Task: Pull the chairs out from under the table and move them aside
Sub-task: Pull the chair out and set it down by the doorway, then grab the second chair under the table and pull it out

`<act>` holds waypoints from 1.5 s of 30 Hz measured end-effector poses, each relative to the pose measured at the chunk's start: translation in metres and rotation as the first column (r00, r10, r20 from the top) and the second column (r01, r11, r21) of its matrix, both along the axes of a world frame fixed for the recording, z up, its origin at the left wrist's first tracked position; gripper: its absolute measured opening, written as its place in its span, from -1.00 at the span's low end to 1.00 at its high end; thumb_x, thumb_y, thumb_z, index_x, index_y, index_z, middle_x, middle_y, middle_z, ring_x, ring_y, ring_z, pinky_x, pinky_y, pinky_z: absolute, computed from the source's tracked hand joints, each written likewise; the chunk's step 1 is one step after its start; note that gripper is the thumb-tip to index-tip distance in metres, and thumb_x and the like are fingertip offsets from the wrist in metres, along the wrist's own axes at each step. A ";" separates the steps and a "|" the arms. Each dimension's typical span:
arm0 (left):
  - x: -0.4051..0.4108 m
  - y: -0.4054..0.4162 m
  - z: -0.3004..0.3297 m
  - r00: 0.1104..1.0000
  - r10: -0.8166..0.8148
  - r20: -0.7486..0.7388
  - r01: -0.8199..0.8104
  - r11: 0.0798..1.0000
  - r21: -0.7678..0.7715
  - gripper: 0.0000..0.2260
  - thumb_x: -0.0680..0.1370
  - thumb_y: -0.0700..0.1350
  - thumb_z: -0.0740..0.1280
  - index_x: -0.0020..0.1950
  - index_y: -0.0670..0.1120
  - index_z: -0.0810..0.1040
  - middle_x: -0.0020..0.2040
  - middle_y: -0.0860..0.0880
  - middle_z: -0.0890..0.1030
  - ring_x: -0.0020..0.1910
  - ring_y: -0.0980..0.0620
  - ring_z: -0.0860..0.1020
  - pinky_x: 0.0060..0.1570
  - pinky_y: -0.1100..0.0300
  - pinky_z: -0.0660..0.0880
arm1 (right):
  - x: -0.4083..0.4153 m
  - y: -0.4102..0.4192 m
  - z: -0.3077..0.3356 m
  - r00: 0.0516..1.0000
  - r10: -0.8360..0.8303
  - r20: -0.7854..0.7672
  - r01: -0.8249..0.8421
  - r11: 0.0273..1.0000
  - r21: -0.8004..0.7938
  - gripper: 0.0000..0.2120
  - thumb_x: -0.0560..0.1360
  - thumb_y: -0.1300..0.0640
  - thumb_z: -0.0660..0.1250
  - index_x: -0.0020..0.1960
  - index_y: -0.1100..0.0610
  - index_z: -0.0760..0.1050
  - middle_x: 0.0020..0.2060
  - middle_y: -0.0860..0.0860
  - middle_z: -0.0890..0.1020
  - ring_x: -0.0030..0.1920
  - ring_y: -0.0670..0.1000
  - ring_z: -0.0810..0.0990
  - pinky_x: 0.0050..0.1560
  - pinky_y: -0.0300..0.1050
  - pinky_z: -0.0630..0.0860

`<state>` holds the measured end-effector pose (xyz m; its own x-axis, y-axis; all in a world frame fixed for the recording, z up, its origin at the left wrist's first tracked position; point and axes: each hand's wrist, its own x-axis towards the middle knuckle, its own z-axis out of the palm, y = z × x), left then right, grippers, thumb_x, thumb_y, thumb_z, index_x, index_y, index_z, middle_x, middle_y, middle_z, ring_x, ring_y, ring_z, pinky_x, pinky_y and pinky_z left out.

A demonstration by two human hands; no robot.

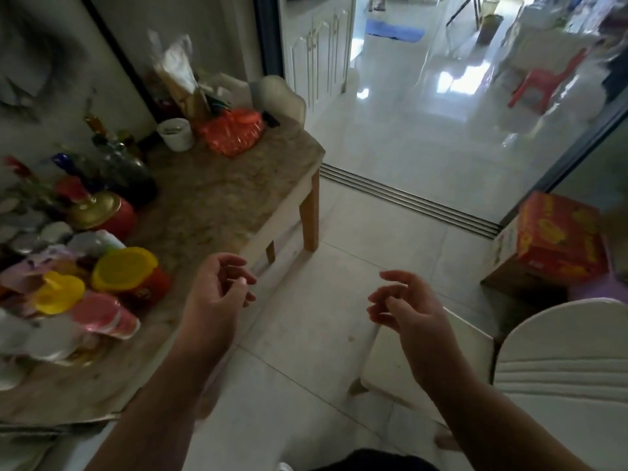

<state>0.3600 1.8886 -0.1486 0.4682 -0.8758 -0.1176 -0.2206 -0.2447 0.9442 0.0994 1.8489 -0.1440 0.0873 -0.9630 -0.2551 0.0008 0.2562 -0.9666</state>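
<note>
Both hands are raised in front of the person over the tiled floor point(299, 334), holding nothing. The left hand point(217, 290) sits near the table's front edge, at about 9 o'clock from the right hand point(404, 307); its fingers point(238, 266) are loosely curled and apart, touching no object. The fingers point(390, 278) of the right hand are likewise curled, spread and empty. The table point(217, 198), with a mottled stone-like top and a wooden leg at its near corner, occupies the frame from 8 to 11 o'clock. Its top carries an orange bag point(234, 130), a white cup point(176, 133), a yellow-lidded jar point(125, 268), a red and gold tin point(102, 212) and other blurred clutter that cannot be identified. One white chair point(560, 362) stands clear of the table at 4 o'clock, well apart from it, its padded backrest nearest the camera and its seat just under the right forearm. A second white chair point(282, 96) shows at 11 o'clock, at the far end of the table, only its backrest top visible above the tabletop. A red and yellow box point(557, 236) rests on the floor at 3 o'clock, beyond the near chair. A sliding door track point(407, 195) crosses the floor between the two rooms.
</note>
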 end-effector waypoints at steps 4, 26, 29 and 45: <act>0.020 -0.040 0.003 0.997 -0.083 -0.002 0.083 0.996 -0.030 -0.80 0.61 -0.24 0.25 0.08 0.06 0.51 -0.07 -0.03 0.65 -0.18 0.04 0.65 -0.21 0.15 0.57 | 0.017 -0.028 0.007 0.999 -0.039 -0.037 0.038 0.999 -0.017 -0.67 0.56 0.49 0.09 0.22 0.28 0.45 -0.13 0.23 0.61 -0.19 0.13 0.62 -0.06 0.09 0.61; 0.010 -0.541 -0.004 0.962 -0.234 -0.142 0.221 0.970 -0.104 -0.77 0.58 -0.42 0.18 0.09 -0.15 0.48 -0.09 -0.21 0.61 -0.33 0.04 0.60 -0.31 0.22 0.58 | 0.029 -0.520 -0.013 0.995 -0.095 -0.019 0.094 0.994 -0.049 -0.64 0.52 0.41 0.14 0.14 0.07 0.52 -0.16 0.11 0.67 -0.22 0.05 0.67 -0.16 -0.07 0.63; 0.014 -0.607 -0.009 0.966 -0.172 -0.194 0.154 0.982 -0.106 -0.76 0.57 -0.45 0.17 0.10 -0.17 0.47 -0.10 -0.24 0.60 -0.34 0.00 0.58 -0.34 0.20 0.55 | 0.045 -0.596 -0.009 0.999 -0.050 0.004 0.050 0.997 -0.059 -0.62 0.49 0.41 0.14 0.11 0.05 0.54 -0.22 0.05 0.69 -0.24 0.05 0.67 -0.19 -0.10 0.62; 0.093 -0.964 -0.113 0.677 0.479 -0.559 -0.444 0.871 0.210 -0.85 0.59 -0.27 0.23 0.06 -0.07 0.53 -0.08 -0.15 0.64 -0.28 -0.05 0.62 -0.42 0.13 0.57 | 0.160 -1.005 -0.033 0.944 0.320 -0.087 -0.319 0.947 0.020 -0.60 0.45 0.44 0.10 0.08 0.08 0.54 -0.31 -0.03 0.67 -0.31 -0.01 0.64 -0.20 -0.10 0.60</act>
<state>0.4534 0.9244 -0.2616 0.6364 -0.5513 -0.5395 0.5136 -0.2189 0.8296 0.2599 0.8435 -0.1766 0.3673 -0.8866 -0.2812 -0.1666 0.2348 -0.9577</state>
